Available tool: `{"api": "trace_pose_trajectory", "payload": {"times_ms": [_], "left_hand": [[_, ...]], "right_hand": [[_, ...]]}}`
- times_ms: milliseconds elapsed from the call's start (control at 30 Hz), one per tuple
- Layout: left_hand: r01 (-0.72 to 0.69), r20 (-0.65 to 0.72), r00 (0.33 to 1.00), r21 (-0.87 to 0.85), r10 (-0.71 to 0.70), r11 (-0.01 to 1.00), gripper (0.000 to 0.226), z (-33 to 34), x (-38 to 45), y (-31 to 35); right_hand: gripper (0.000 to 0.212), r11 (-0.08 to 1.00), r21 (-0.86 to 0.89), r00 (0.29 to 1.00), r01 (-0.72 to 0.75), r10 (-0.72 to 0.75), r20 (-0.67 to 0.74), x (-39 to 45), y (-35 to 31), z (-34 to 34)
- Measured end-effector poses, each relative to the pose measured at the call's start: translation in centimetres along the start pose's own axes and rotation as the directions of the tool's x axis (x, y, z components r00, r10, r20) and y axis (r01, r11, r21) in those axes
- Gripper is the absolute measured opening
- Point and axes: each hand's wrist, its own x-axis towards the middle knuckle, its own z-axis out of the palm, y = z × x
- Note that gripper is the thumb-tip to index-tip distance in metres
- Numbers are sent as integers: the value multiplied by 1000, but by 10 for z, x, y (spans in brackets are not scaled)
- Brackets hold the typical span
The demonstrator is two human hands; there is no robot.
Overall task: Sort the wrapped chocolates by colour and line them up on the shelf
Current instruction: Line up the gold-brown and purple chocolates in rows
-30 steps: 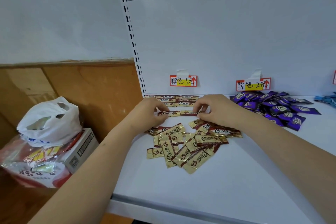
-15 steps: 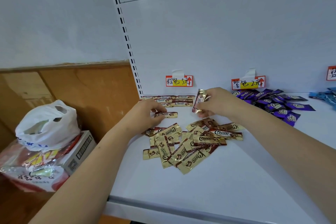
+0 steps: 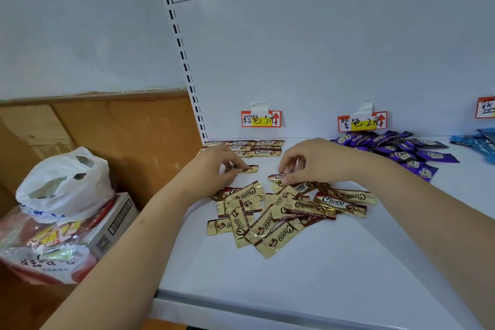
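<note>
Head view is showing the left hand (image 3: 214, 166) in the middle of the frame, its fingers curling down and pinching one gold chocolate (image 3: 245, 168) that is lying flat on the white shelf (image 3: 308, 276). Just to the right, the right hand (image 3: 312, 159) is bending its fingers onto the end of another gold chocolate (image 3: 278, 176) at the top edge of the loose gold pile (image 3: 281, 211). Behind the hands, a neat gold row (image 3: 249, 147) is lying against the back wall under a brown price label (image 3: 261, 119). At the right, purple chocolates (image 3: 401, 150) are sitting under a purple price label (image 3: 362, 122). Blue chocolates (image 3: 479, 142) are showing at the right edge. At the lower left, a white plastic bag (image 3: 61, 185) is resting on a carton (image 3: 112, 225).
</note>
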Motion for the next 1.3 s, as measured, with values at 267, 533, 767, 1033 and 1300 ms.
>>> {"api": "trace_pose_trajectory", "payload": {"times_ms": [267, 533, 767, 1033, 1300], "left_hand": [[145, 10, 989, 170, -149, 975, 28, 1, 10, -4], [112, -87, 990, -8, -112, 994, 18, 4, 13, -11], [122, -199, 975, 80, -104, 989, 31, 7, 19, -8], [49, -57, 997, 5, -48, 999, 35, 8, 6, -10], [56, -38, 998, -38, -58, 998, 39, 7, 6, -11]], "right_hand": [[19, 995, 97, 998, 8, -1, -69, 9, 2, 10], [10, 995, -63, 951, 73, -89, -298, 21, -2, 22], [17, 948, -318, 907, 6, -139, -397, 29, -4, 27], [22, 947, -303, 978, 103, -152, -145, 12, -3, 19], [43, 955, -272, 986, 120, -147, -82, 14, -9, 25]]}}
